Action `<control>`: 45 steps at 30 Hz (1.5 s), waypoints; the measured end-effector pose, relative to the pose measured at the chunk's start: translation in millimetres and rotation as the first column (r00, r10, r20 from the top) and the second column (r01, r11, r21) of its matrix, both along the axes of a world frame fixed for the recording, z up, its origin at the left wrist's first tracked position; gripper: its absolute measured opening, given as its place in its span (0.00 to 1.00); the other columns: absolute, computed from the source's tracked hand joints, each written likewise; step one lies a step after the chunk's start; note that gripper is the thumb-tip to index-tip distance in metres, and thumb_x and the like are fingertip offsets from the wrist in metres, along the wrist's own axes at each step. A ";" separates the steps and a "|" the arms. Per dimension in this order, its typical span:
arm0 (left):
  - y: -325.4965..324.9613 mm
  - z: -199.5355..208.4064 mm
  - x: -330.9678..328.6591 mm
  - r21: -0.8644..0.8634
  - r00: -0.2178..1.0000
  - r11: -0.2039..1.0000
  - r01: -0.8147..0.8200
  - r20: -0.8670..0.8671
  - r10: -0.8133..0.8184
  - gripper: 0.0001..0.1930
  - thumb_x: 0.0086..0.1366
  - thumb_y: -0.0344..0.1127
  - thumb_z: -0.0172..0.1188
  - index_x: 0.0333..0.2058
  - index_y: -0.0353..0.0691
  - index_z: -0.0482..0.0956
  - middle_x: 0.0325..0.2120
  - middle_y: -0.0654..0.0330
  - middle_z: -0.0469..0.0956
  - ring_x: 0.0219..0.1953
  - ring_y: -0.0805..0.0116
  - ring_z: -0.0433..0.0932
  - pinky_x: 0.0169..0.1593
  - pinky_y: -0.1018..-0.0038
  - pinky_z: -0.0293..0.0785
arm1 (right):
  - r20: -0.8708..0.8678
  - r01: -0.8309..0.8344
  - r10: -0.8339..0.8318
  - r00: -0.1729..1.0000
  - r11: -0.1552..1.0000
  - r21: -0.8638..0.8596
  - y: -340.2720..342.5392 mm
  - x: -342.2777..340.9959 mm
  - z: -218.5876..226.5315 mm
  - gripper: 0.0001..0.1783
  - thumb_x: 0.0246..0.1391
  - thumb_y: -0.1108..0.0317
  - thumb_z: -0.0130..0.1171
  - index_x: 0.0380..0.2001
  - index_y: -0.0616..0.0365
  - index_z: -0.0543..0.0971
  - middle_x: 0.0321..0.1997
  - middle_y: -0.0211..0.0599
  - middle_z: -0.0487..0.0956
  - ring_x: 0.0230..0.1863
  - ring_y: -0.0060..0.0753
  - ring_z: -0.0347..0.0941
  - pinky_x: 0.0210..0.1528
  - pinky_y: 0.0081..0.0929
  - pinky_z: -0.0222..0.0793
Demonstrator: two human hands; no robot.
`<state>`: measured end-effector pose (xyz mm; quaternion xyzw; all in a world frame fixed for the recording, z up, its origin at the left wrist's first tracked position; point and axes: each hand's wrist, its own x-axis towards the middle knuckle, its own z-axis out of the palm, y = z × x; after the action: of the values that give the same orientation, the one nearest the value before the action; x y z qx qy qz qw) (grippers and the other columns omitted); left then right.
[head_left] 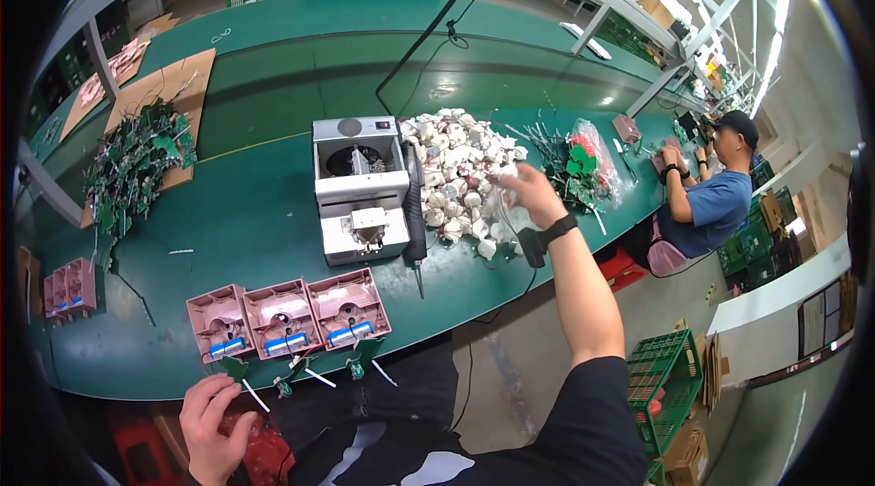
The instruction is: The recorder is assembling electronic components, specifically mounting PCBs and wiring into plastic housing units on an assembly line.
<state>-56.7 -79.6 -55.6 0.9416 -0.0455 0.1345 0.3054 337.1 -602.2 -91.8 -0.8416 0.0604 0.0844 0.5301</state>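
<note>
White parts (447, 145) lie heaped just left of the right grip (536, 195)

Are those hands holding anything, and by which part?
The left hand is at the lower edge of a green board; whether it grips can't be told. The right hand is at the white parts; blur hides any hold.

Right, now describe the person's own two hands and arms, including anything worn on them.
Both the left hand and right hand are ungloved. The right wrist wears a black band; the right upper arm has a black sleeve, ending near the elbow. The left sleeve cannot be made out.
</note>
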 end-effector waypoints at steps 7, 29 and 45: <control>-42.8 12.1 39.8 -0.183 0.966 0.951 0.250 0.110 -0.233 0.21 0.46 0.31 0.79 0.42 0.39 0.87 0.42 0.55 0.87 0.46 0.54 0.86 0.49 0.64 0.81 | 0.070 -0.007 -0.039 0.997 0.825 0.566 20.7 -10.2 81.1 0.07 0.65 0.69 0.62 0.44 0.53 0.77 0.42 0.32 0.82 0.31 0.22 0.73 0.28 0.24 0.68; -91.6 -6.8 45.3 -0.484 0.804 0.683 0.547 0.077 -0.590 0.17 0.54 0.33 0.80 0.43 0.41 0.89 0.40 0.58 0.88 0.42 0.59 0.87 0.48 0.68 0.82 | 0.296 0.184 -0.243 0.924 0.960 0.214 -28.9 -85.8 -20.5 0.17 0.67 0.61 0.65 0.52 0.55 0.75 0.41 0.38 0.84 0.27 0.29 0.77 0.27 0.26 0.72; -138.3 -17.4 99.1 -0.716 0.635 -0.373 -0.590 -0.126 -0.762 0.39 0.78 0.69 0.38 0.66 0.39 0.70 0.56 0.55 0.79 0.58 0.59 0.80 0.65 0.55 0.76 | 0.514 -0.610 0.776 0.366 0.617 -0.497 214.6 -237.2 77.6 0.29 0.40 0.72 0.78 0.48 0.56 0.80 0.45 0.40 0.83 0.39 0.47 0.83 0.37 0.33 0.81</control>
<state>42.5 -217.8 -73.0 0.1565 0.1119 -0.3341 0.9227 100.0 -387.6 -14.2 -0.8051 -0.4943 -0.0260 0.3268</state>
